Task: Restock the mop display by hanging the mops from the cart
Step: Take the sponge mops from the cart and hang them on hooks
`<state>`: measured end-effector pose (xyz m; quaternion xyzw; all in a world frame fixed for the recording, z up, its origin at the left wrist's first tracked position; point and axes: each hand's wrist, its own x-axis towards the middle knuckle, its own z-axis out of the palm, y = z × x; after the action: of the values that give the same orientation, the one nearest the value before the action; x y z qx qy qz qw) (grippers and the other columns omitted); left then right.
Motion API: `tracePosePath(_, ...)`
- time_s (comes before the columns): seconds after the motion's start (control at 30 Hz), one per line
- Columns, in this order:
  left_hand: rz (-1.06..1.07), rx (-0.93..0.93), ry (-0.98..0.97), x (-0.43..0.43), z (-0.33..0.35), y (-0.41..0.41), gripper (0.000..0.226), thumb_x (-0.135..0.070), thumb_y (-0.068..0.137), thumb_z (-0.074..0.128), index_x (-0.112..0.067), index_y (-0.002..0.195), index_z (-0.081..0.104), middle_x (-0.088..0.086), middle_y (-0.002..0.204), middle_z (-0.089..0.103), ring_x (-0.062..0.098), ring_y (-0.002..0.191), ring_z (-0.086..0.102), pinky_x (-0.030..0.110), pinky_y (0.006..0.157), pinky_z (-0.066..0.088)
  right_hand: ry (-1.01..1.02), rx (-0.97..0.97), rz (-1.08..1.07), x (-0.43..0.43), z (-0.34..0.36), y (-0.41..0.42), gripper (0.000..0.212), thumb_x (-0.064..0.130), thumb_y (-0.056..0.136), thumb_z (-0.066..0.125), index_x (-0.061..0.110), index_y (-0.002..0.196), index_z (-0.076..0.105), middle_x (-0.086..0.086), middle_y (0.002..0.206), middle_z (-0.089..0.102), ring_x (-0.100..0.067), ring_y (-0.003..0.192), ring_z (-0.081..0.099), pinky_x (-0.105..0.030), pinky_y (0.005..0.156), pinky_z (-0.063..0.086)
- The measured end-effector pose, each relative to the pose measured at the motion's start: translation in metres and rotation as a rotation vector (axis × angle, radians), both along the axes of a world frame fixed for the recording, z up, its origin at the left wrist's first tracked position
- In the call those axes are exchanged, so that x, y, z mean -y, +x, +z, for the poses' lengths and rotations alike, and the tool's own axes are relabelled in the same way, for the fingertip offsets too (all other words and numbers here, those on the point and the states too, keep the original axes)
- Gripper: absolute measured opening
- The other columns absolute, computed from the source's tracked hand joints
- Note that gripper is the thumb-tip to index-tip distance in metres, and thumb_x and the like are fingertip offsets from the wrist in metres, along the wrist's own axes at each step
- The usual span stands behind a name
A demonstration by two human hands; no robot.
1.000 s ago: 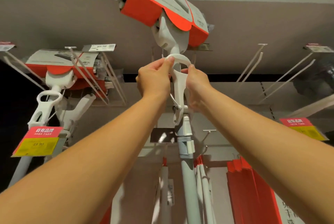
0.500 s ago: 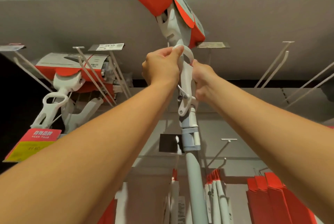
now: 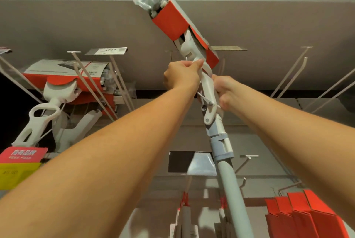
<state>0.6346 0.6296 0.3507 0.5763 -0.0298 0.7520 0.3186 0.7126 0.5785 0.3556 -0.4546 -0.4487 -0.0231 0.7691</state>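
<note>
I hold a mop (image 3: 226, 163) overhead, its grey pole slanting up to the left and its head in a red and white card sleeve (image 3: 172, 20) with a clear plastic bag at the top. My left hand (image 3: 181, 75) grips the top of the mop's white loop lever (image 3: 208, 91). My right hand (image 3: 224, 91) grips the same lever from the right side, just below. Behind the sleeve a metal display hook with a label plate (image 3: 227, 48) sticks out of the wall. Whether the mop touches the hook is hidden.
At the left, hung mops (image 3: 55, 84) in the same red sleeves fill long hooks under a price tag (image 3: 109, 50). Bare double hooks (image 3: 292, 72) jut out at the right. Below hang more mop poles (image 3: 184, 216) and red packages (image 3: 307, 216). A red and yellow sign (image 3: 21, 163) is at the left edge.
The mop has tilted so its head swings up and left, away from the label plate. Both hands kept their grip on the lever and rose slightly.
</note>
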Motion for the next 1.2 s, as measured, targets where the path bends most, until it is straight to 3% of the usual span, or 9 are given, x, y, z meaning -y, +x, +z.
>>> tracePosePath(0.17,-0.077,0.001,0.037,-0.013,0.002,0.017,0.030,-0.037,0.082,0.072,-0.025,0.055,0.068,0.003,0.063,0.069,0.028,0.070,0.068,0.040,0.073,0.060,0.020,0.019,-0.092,-0.009,0.005,0.014,0.046,0.041,0.102,0.029,0.010,0.122,0.057,-0.008,0.117,0.061,-0.023,0.109,0.056,-0.041,0.104,0.040)
tracePosePath(0.33,-0.112,0.040,0.057,-0.027,0.005,0.025,0.031,-0.038,0.083,0.070,-0.029,0.053,0.067,0.003,0.064,0.070,0.030,0.073,0.068,0.041,0.074,0.059,0.013,0.035,-0.090,-0.016,0.010,0.016,0.044,0.036,0.105,0.026,0.011,0.126,0.055,-0.006,0.114,0.064,-0.020,0.103,0.059,-0.033,0.089,0.044)
tracePosePath(0.4,-0.119,0.049,0.075,-0.032,0.007,0.025,0.030,-0.040,0.083,0.069,-0.030,0.054,0.068,0.003,0.066,0.070,0.031,0.076,0.069,0.041,0.075,0.059,0.033,0.023,-0.101,-0.019,0.010,0.011,0.042,0.035,0.105,0.027,0.011,0.127,0.054,-0.004,0.097,0.065,-0.017,0.084,0.061,-0.028,0.070,0.048)
tracePosePath(0.47,-0.138,0.048,0.083,-0.034,0.009,0.026,0.029,-0.040,0.083,0.070,-0.030,0.056,0.068,0.003,0.066,0.070,0.032,0.077,0.069,0.041,0.076,0.058,0.047,0.017,-0.132,-0.020,0.012,0.011,0.039,0.033,0.106,0.026,0.011,0.123,0.053,-0.001,0.079,0.058,-0.012,0.065,0.053,-0.024,0.049,0.038)
tracePosePath(0.63,-0.275,0.008,0.043,-0.040,0.009,0.033,0.015,-0.031,0.086,0.071,-0.022,0.074,0.073,0.007,0.073,0.070,0.025,0.060,0.065,0.038,0.066,0.060,0.100,-0.045,-0.171,-0.021,0.016,0.015,0.029,0.032,0.105,0.029,0.014,0.100,0.051,-0.001,0.070,0.053,-0.011,0.055,0.048,-0.015,0.031,0.031)
tracePosePath(0.73,-0.456,-0.039,-0.013,-0.052,0.006,0.038,0.018,-0.022,0.088,0.069,-0.006,0.097,0.071,0.007,0.072,0.064,0.018,0.053,0.059,0.036,0.058,0.059,0.134,-0.162,-0.095,-0.029,0.015,0.011,0.034,0.034,0.104,0.033,0.010,0.088,0.051,-0.007,0.068,0.054,-0.020,0.053,0.050,-0.022,0.036,0.039)
tracePosePath(0.83,-0.456,-0.093,0.006,-0.063,0.003,0.045,0.017,-0.021,0.089,0.068,-0.005,0.093,0.071,0.007,0.066,0.061,0.019,0.051,0.056,0.031,0.054,0.057,0.134,-0.198,-0.062,-0.042,0.008,0.022,0.034,0.031,0.103,0.032,0.010,0.088,0.054,-0.008,0.073,0.061,-0.021,0.057,0.055,-0.030,0.055,0.048)
tracePosePath(1.0,-0.452,-0.172,0.016,-0.079,-0.005,0.061,0.017,-0.022,0.090,0.067,-0.006,0.092,0.071,0.005,0.064,0.061,0.012,0.042,0.054,0.024,0.050,0.053,0.160,-0.309,-0.048,-0.065,-0.008,0.040,0.032,0.030,0.102,0.031,0.014,0.099,0.058,-0.004,0.073,0.061,-0.019,0.055,0.054,-0.030,0.065,0.047)
tracePosePath(1.2,-0.546,-0.245,-0.031,-0.107,-0.011,0.071,0.012,-0.022,0.092,0.065,-0.011,0.090,0.066,0.010,0.078,0.062,0.019,0.051,0.055,0.027,0.050,0.053,0.118,-0.283,-0.102,-0.081,-0.015,0.053,0.033,0.034,0.102,0.033,0.016,0.105,0.060,-0.004,0.081,0.065,-0.019,0.053,0.055,-0.020,0.049,0.044)
